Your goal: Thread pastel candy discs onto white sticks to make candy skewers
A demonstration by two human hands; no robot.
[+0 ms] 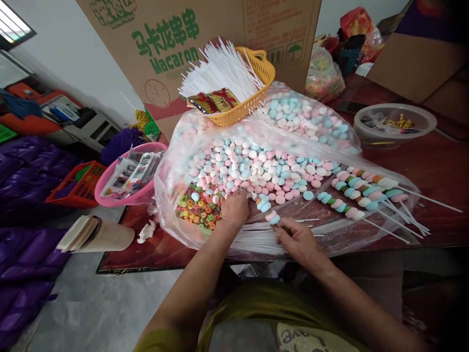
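My right hand [298, 242] is closed on a skewer of candy [269, 210], pinching its near end. Blue, pink and white marshmallows and small coloured pieces are threaded on it. My left hand [235, 210] is at the far end of that skewer, between the pile of marshmallows [256, 164] and the fruit-coloured gummy rings [201, 208]. Its fingers are curled, and whatever they hold is hidden. Below my hands lie loose white sticks [256, 239]. Several loaded skewers [351, 195] rest to the right on the clear plastic bag [326, 239].
Behind the pile, a yellow basket [252, 110] holds white sticks and packets, against a large carton [220, 24]. A pink basket [128, 200] of wrappers and a paper-filled cup [110, 234] stand left. A clear tub [395, 134] with twist ties stands right.
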